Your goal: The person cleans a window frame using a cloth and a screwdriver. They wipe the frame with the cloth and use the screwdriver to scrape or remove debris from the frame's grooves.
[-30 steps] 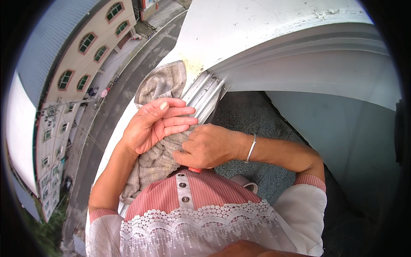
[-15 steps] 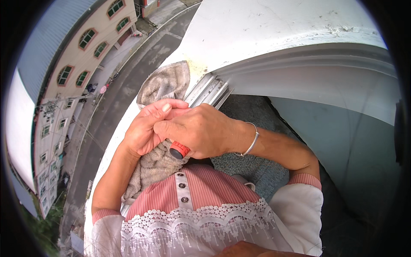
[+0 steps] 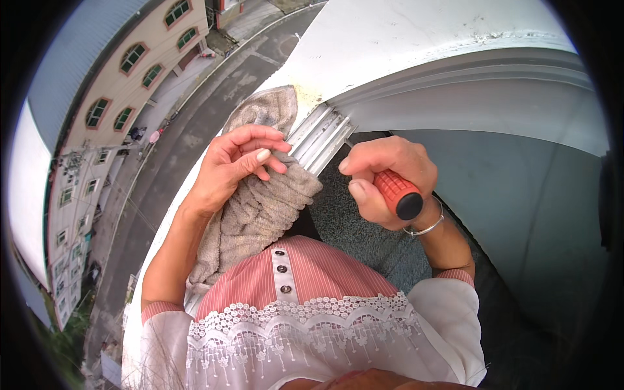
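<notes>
My right hand [image 3: 400, 172] is wrapped around a ribbed red tool handle [image 3: 393, 188] with a black end cap; the tool's working end is hidden behind the hand. It hangs right of the aluminium window track [image 3: 318, 143]. My left hand [image 3: 237, 162] is half curled with its fingers apart, and nothing shows in it. Beneath that hand a grey-brown towel [image 3: 260, 208] lies bunched over the sill and the track, with one corner spread out beyond the fingers.
A white ledge [image 3: 390, 39] runs along the outer side, with a street [image 3: 214, 97] and a building [image 3: 123, 71] far below on the left. To the right stands a grey window panel [image 3: 500, 195]. Blue-grey textured fabric [image 3: 364, 247] lies below the track.
My hands were together over the track; now they are apart. The right hand has moved right with the red-handled tool, and the left has opened more. The towel beneath shows more fully.
</notes>
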### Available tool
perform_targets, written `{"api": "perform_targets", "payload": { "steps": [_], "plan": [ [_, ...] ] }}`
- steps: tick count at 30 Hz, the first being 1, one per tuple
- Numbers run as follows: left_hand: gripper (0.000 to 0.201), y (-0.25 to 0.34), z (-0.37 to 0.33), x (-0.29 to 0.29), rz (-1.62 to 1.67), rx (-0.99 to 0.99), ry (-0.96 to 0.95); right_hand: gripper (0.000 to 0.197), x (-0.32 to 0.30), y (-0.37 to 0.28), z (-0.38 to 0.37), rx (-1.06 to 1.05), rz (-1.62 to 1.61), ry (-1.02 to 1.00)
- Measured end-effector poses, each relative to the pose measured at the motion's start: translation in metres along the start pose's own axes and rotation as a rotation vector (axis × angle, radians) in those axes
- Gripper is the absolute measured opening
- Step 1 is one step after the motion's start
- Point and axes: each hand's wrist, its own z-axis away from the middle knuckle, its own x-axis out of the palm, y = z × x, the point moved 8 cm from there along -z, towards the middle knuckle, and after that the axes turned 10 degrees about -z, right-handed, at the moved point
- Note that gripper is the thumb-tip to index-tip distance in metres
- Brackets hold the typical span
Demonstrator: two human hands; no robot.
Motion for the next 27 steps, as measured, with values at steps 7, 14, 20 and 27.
{"api": "perform_targets", "payload": {
  "steps": [7,14,20,27],
  "plan": [
    [0.05,0.045,-0.024,0.0,-1.384,0.376,0.201,0.014,0.0,0.025,0.055,0.498,-0.059,0.291],
    [0.027,0.05,-0.042,0.001,-1.506,0.163,0.001,0.023,0.064,0.085,0.113,0.691,0.041,0.356],
    [0.02,0.123,-0.021,-0.017,-0.845,0.524,0.348,0.019,0.025,0.041,0.13,0.399,0.17,0.607],
    [0.049,0.093,-0.062,0.038,-1.046,0.639,0.468,0.029,-0.041,0.015,0.118,0.215,0.829,0.742]
  ]
}}
